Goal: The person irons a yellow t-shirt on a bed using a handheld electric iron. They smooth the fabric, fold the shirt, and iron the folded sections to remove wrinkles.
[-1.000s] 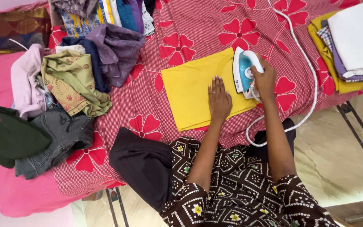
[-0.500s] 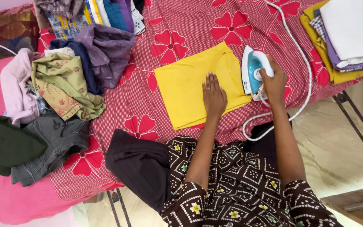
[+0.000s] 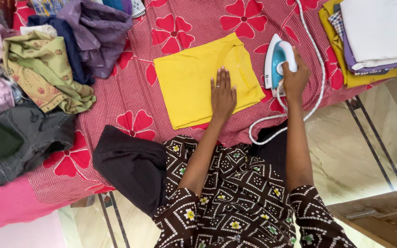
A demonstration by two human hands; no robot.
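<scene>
Fingers of the left hand (image 3: 222, 95) lie flat and slightly spread on the yellow folded garment (image 3: 198, 80), likely to keep the cloth from sliding. The garment rests near the front edge of the bed (image 3: 198, 23), on a red checked sheet with flowers; it looks smooth, with a curved neckline visible. Just beside its right side, the right hand (image 3: 295, 76) closes around the handle of the white and teal iron (image 3: 275, 60), whose white cord (image 3: 315, 69) loops toward the front edge.
</scene>
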